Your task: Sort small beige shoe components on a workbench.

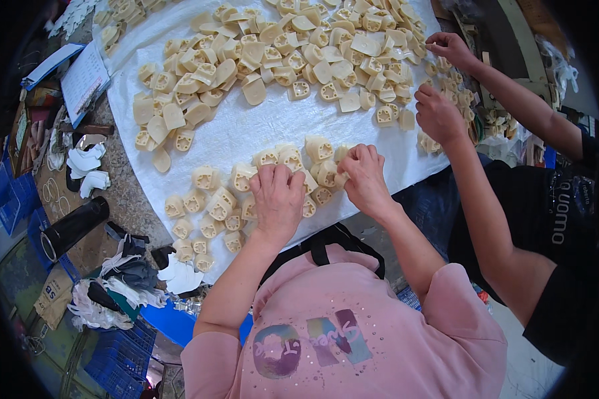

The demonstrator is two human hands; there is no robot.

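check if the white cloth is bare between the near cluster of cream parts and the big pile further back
Yes, a bare strip of white cloth separates the near cluster from the big pile.

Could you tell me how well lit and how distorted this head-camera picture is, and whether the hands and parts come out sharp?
Head view: even, soft light, no harsh glare on the white cloth; only faint shadows under the cream plastic parts. Fisheye bending curves the table edge, and the rim goes black. The left hand and right hand are fairly sharp; clutter at the left rim is dimmer and softer.
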